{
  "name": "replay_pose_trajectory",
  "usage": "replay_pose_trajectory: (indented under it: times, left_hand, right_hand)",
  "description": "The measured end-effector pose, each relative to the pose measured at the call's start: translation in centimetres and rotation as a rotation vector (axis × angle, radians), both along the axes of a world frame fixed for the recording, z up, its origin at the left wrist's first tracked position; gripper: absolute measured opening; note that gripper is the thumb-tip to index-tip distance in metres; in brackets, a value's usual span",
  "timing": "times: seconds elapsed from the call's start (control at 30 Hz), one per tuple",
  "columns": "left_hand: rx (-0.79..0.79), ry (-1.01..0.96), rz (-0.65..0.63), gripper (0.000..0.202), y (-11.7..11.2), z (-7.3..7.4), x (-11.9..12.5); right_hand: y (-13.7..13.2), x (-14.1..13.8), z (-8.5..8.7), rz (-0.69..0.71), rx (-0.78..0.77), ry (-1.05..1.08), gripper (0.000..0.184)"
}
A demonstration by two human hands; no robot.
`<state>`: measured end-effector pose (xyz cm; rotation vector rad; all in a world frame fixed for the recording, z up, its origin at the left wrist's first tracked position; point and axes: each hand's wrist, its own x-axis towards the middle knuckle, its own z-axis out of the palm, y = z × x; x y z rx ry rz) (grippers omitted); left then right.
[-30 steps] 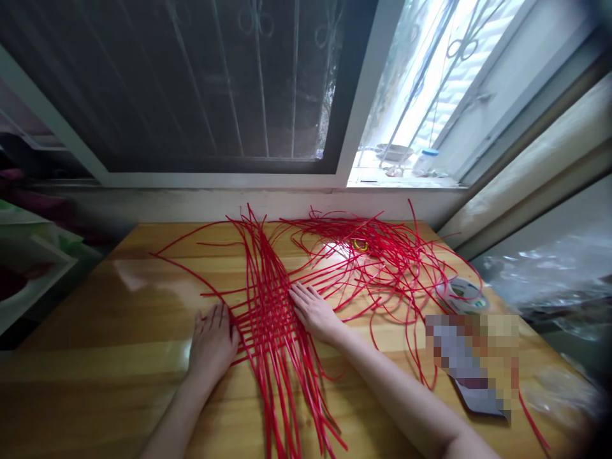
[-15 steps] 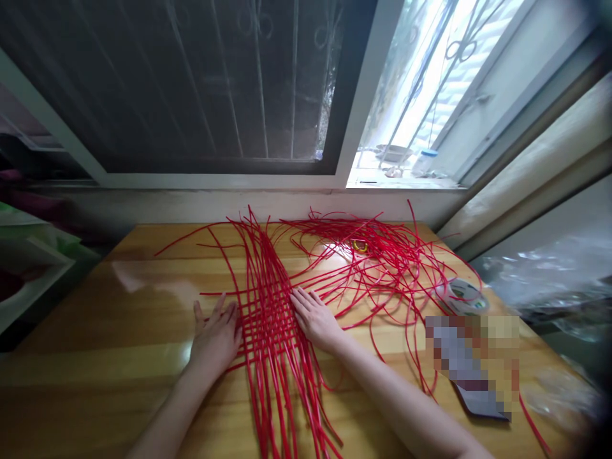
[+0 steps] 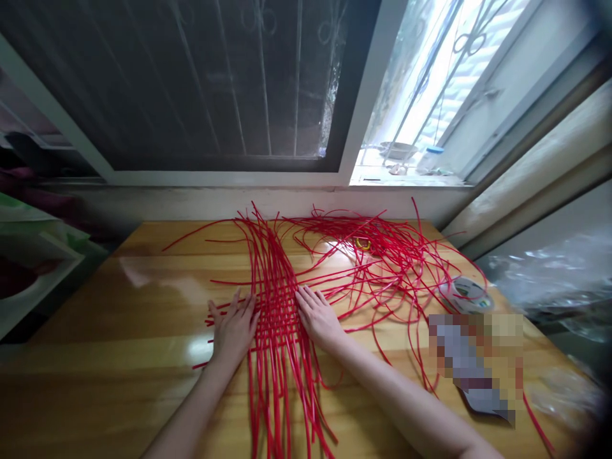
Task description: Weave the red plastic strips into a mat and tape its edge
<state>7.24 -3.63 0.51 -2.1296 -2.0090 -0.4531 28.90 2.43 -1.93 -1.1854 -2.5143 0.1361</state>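
Red plastic-looking cords cross over and under each other in a woven patch [image 3: 277, 319] on the wooden table [image 3: 119, 357]. Long cord ends fan out beyond it towards the wall and towards me. My left hand [image 3: 235, 330] lies open along the patch's left edge, its fingers apart and touching the cords. On the opposite edge rests my right hand [image 3: 319, 317], also open, its fingers stretched flat against the weave. Short cord ends poke out left of my left hand. What lies under both palms is hidden.
A tangle of loose red cords [image 3: 392, 248] spreads at the back right, with a small yellow ring-like thing [image 3: 362, 244] in it. Further right sit a tape roll [image 3: 465, 294] and a blurred-out packet [image 3: 473, 363]. A window [image 3: 229, 95] stands behind the table.
My left hand has shifted right, pushing against the weave's left edge. The woven patch looks narrower and tighter. My right hand stays at its edge. The view has moved slightly.
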Motion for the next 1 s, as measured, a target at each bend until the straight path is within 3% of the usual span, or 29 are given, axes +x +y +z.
replay_pose_trajectory:
  times: [0.13, 0.3, 0.57, 0.8, 1.0]
  left_hand:
    - [0.022, -0.03, -0.077, 0.035, 1.2, 0.1, -0.6]
    - [0.056, -0.103, -0.068, 0.038, 1.5, -0.3, -0.7]
    - [-0.171, -0.327, -0.322, 0.03, -3.2, 1.4, -2.4]
    - [-0.185, -0.38, -0.296, 0.028, -3.8, -0.1, -1.7]
    - [-0.213, -0.516, -0.263, 0.021, -3.3, -0.1, -1.4]
  right_hand:
    - [-0.3, -0.1, 0.4, -0.039, 0.027, 0.016, 0.039]
    - [0.1, 0.1, 1.7, -0.019, 0.04, 0.089, 0.034]
    - [-1.3, 3.4, 4.5, 0.247, -0.198, 0.125, 0.023]
    - [-2.6, 3.2, 4.2, 0.265, -0.232, 0.006, 0.026]
    - [-2.8, 2.9, 3.0, 0.238, -0.154, 0.022, 0.019]
